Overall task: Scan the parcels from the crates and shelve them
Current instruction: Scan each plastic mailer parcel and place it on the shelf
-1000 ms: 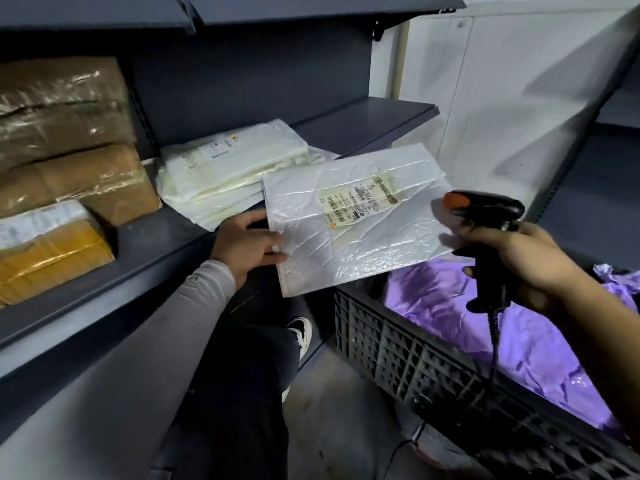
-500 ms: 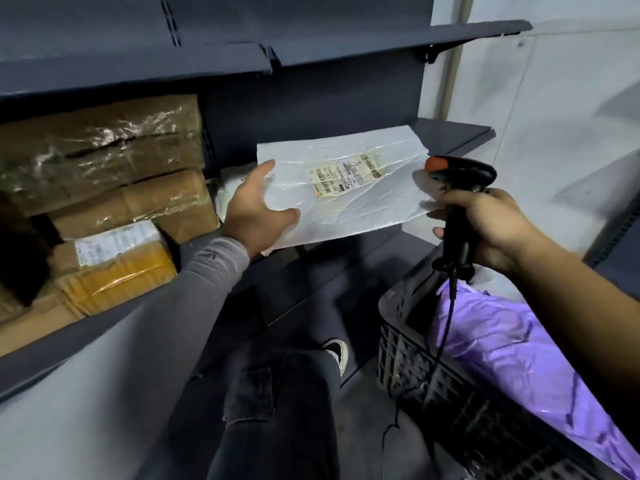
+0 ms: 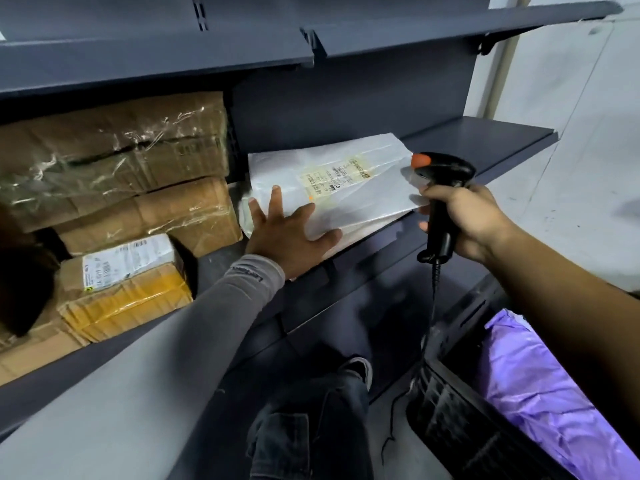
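The white parcel [image 3: 346, 188] lies flat on the shelf [image 3: 485, 140], on top of other white bags, next to the brown boxes [image 3: 121, 161]. The left hand [image 3: 287, 233] rests on it with fingers spread flat, pinching nothing. The right hand [image 3: 464, 220] is wrapped tight around the scanner [image 3: 443, 188]. The bag looks thin, soft, light and slippery, so it may slide. Best to pinch an edge or press flat.

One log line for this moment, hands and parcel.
left hand: flat on white parcel | parcel: on shelf stack | right hand: holds scanner
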